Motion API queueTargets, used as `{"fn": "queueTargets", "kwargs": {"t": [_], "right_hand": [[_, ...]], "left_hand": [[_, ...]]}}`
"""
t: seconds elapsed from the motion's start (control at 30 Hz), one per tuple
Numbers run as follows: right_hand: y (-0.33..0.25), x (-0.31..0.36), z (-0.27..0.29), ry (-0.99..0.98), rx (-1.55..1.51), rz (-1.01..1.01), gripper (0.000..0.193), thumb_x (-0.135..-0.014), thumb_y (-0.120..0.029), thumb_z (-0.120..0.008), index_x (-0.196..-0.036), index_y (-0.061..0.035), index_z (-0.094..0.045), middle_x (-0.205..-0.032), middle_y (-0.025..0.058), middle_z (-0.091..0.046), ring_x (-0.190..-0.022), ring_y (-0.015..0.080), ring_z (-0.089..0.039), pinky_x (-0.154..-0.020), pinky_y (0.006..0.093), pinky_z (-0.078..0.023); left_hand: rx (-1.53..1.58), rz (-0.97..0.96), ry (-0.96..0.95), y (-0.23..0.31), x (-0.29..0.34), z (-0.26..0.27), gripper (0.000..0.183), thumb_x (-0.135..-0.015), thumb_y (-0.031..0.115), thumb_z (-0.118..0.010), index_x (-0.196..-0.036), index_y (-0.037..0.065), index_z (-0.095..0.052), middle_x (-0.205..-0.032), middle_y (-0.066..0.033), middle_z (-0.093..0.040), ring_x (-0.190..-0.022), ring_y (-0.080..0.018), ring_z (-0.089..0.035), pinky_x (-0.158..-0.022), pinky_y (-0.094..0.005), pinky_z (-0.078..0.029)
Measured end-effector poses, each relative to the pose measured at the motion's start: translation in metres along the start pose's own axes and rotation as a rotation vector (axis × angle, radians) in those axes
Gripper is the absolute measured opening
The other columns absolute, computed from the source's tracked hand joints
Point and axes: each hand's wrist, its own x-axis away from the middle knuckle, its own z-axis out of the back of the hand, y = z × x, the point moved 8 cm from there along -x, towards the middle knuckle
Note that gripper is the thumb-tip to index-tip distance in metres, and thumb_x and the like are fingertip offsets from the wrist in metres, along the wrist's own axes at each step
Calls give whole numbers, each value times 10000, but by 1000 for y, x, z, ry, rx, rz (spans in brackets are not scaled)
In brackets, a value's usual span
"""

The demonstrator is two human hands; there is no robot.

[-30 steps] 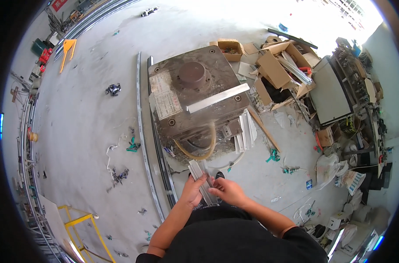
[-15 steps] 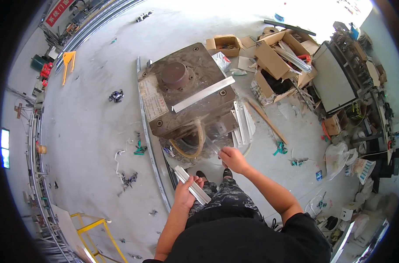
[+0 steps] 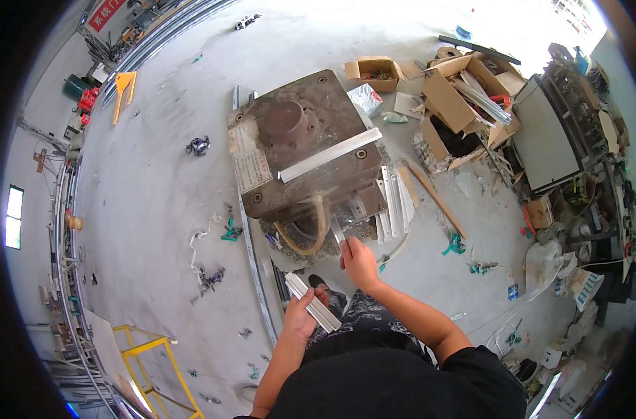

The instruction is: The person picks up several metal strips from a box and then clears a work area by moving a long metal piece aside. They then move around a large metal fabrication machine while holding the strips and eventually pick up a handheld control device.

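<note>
Spotter: What fills most of your feed?

Operator: I have a brown machine [image 3: 339,112] standing on the floor [image 3: 150,202]. Off its right edge I see a large cardboard box [image 3: 447,105] holding long pale strips [image 3: 475,96] and something red [image 3: 501,100]. A nearer opened box [image 3: 432,142] has something black inside. Beyond the machine's far-right corner sits a smaller box [image 3: 375,84] with small brownish bits in it, too small for me to identify.

Spotter: Anything on the machine?

Operator: A pale metal bar [image 3: 330,154] lies across the top, its right end reaching the right edge by the near-right corner.

Spotter: What's changed?

Operator: A second ago I had both hands on the bundle of metal profiles [image 3: 323,316]. Now only the left hand [image 3: 301,318] grasps it, between the body and the machine's near edge. The right hand [image 3: 360,264] is apart from it, near that edge, fingers closed on a narrow strip [image 3: 337,230].

Spotter: How do they point?

Operator: The bundle's long axis slants: far end leftward toward the machine's near-left corner, near end rightward toward the body. The strip points away from the fingers, forward and slightly left, to the machine's near side.
</note>
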Motion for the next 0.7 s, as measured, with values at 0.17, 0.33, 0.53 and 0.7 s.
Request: {"fn": "queueTargets", "kwargs": {"t": [0.17, 0.33, 0.53, 0.7], "right_hand": [[-2, -4, -7, -11, 71, 14, 283, -895, -254, -447, -698, -51, -445, -545, 116, -544, -548, 341, -543, -524, 452, -397], [1, -5, -2, -9, 126, -55, 261, -891, -249, -450, -712, -58, -458, -541, 101, -544, -544, 319, -553, -524, 436, -403], [15, -1, -6, 9, 112, -113, 242, -879, -234, -459, -714, -57, -472, -525, 84, -542, -527, 281, -562, -520, 405, -421], [22, 2, -2, 6, 178, -132, 170, -840, -188, -468, -733, -57, -494, -556, 93, -569, -558, 294, -577, -532, 403, -438]], "left_hand": [[50, 8, 30, 7, -5, 7, 142, -847, 69, -553, -959, 39, -471, -861, -107, -567, -814, -259, -571, -748, -408, -502], [96, 46, 18, 18, -31, 17, 148, -842, 55, -552, -964, 28, -473, -846, -115, -570, -817, -271, -577, -734, -418, -506], [151, 114, 62, 53, -64, 41, 123, -855, 35, -510, -968, 10, -466, -866, -143, -557, -802, -289, -572, -715, -439, -511], [209, 123, 1, 90, -93, 68, 112, -875, 44, -478, -973, 3, -443, -865, -133, -526, -793, -271, -549, -699, -442, -509]]}}
